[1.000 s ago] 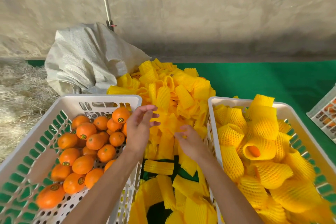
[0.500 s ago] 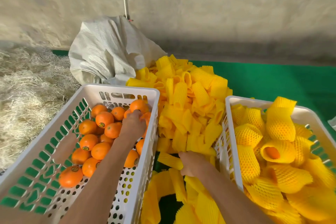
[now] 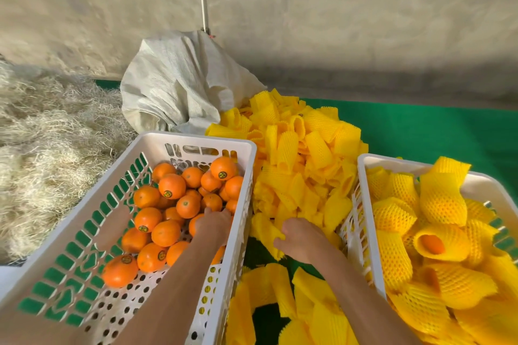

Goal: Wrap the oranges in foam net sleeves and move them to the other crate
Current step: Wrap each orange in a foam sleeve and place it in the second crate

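Fingers of the left hand (image 3: 214, 225) curl over an orange (image 3: 196, 223); right hand (image 3: 301, 239) pinches a foam sleeve (image 3: 265, 230).

I see a green mat (image 3: 437, 131) on the floor. It holds most of the things. A white crate (image 3: 196, 140) of oranges (image 3: 171, 185) sits on my left. Another white crate (image 3: 364, 176) sits on my right, full of yellow wrapped fruit. Between the two crates lies a big pile of yellow foam net sleeves (image 3: 302, 154), right on the mat. A crumpled white sack (image 3: 179, 84) rests behind the pile. Dry straw (image 3: 47, 143) covers the floor to the left.
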Motion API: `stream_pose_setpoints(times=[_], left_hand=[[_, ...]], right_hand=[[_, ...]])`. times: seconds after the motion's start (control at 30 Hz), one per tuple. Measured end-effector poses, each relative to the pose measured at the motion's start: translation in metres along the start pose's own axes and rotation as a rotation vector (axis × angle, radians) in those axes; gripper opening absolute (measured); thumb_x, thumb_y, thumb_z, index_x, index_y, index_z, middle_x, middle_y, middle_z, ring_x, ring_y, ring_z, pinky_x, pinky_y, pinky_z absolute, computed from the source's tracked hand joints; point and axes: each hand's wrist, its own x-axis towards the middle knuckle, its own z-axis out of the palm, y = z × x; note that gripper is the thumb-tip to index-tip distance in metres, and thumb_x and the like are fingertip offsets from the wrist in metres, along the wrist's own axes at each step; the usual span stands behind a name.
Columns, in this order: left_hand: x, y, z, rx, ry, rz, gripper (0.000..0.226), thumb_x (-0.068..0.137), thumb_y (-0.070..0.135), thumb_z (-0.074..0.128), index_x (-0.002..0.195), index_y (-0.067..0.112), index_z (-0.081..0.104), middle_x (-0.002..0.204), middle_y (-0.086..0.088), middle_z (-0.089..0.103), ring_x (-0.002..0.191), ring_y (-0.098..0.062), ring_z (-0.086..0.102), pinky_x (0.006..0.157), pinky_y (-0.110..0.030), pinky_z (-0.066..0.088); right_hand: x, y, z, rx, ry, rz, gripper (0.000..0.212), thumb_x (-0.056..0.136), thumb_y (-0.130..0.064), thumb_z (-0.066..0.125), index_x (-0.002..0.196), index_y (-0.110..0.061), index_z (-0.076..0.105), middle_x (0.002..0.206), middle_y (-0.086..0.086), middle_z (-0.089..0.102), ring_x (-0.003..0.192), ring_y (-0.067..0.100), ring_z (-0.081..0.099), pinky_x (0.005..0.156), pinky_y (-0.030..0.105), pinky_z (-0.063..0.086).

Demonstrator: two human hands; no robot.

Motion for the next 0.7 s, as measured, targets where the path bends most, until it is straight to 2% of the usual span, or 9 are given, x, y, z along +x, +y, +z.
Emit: stream_pose_setpoints(times=[0.07,0.17,0.27,0.33,0.4,0.47,0.53,0.6,0.7], left_hand=[[0.006,-0.003,0.005,-0.014,0.032,0.024,0.053,0.107,0.019,0.052,0.157,0.015,0.033,0.153,-0.009,0.049,0.148,-0.041,0.032,0.117,-0.051,0.039],[0.008,-0.01,0.0,-0.11,0.076,0.001,0.039,0.1,0.026,0.062,0.137,0.017,0.051,0.129,-0.007,0.062,0.123,-0.03,0.056,0.097,-0.044,0.055],[0.006,-0.016,-0.015,-0.254,0.173,-0.052,0.044,0.094,0.037,0.069,0.129,0.017,0.05,0.112,-0.005,0.061,0.102,-0.024,0.061,0.081,-0.037,0.054],[0.003,-0.021,-0.03,-0.408,0.285,-0.101,0.055,0.088,0.043,0.076,0.126,0.016,0.047,0.107,-0.005,0.058,0.096,-0.025,0.061,0.075,-0.038,0.052],[-0.005,-0.021,-0.045,-0.595,0.431,-0.137,0.065,0.08,0.047,0.083,0.122,0.013,0.045,0.102,-0.006,0.06,0.088,-0.026,0.063,0.061,-0.034,0.048],[-0.016,-0.016,-0.058,-0.794,0.606,-0.147,0.067,0.077,0.052,0.085,0.113,0.015,0.044,0.091,-0.002,0.058,0.074,-0.018,0.059,0.051,-0.029,0.04],[-0.026,-0.006,-0.07,-1.005,0.76,-0.127,0.065,0.076,0.057,0.084,0.109,0.019,0.044,0.088,0.003,0.056,0.073,-0.011,0.057,0.051,-0.026,0.04],[-0.036,0.008,-0.08,-1.169,0.853,-0.055,0.065,0.077,0.059,0.083,0.117,0.022,0.047,0.094,0.01,0.059,0.08,-0.003,0.06,0.055,-0.02,0.044],[-0.048,0.035,-0.087,-1.339,0.836,0.132,0.078,0.08,0.062,0.079,0.14,0.024,0.048,0.113,0.012,0.063,0.092,-0.002,0.069,0.07,-0.016,0.056]], right_hand=[[0.0,-0.003,-0.004,0.184,0.088,-0.006,0.039,0.092,-0.043,0.063,0.069,-0.019,0.044,0.069,-0.002,0.042,0.062,0.013,0.04,0.059,0.035,0.033],[-0.002,-0.005,-0.011,0.394,0.261,-0.002,0.04,0.087,-0.042,0.067,0.067,-0.02,0.04,0.072,-0.002,0.042,0.064,0.012,0.039,0.059,0.036,0.034],[-0.006,-0.005,-0.022,0.509,0.376,-0.017,0.04,0.085,-0.043,0.064,0.068,-0.02,0.036,0.078,-0.001,0.049,0.069,0.014,0.046,0.063,0.039,0.039],[-0.006,-0.002,-0.027,0.591,0.418,0.004,0.04,0.086,-0.041,0.066,0.068,-0.016,0.039,0.108,-0.003,0.066,0.097,0.014,0.06,0.08,0.036,0.045],[-0.005,0.001,-0.03,0.658,0.449,0.012,0.038,0.088,-0.037,0.068,0.069,-0.01,0.048,0.141,-0.012,0.058,0.127,0.008,0.052,0.098,0.033,0.045],[-0.006,0.001,-0.034,0.745,0.502,-0.023,0.031,0.089,-0.034,0.07,0.074,-0.009,0.062,0.146,-0.018,0.052,0.128,0.0,0.047,0.096,0.025,0.044],[-0.008,0.001,-0.038,0.833,0.555,-0.062,0.026,0.09,-0.03,0.071,0.078,-0.006,0.068,0.146,-0.019,0.053,0.124,-0.001,0.05,0.092,0.025,0.047],[-0.01,0.001,-0.04,0.901,0.601,-0.082,0.03,0.09,-0.024,0.07,0.084,0.005,0.065,0.144,-0.018,0.055,0.12,0.005,0.057,0.091,0.038,0.053],[-0.013,0.0,-0.043,0.997,0.671,-0.085,0.018,0.093,-0.015,0.068,0.094,0.003,0.066,0.134,-0.015,0.063,0.1,0.021,0.065,0.082,0.046,0.054]])
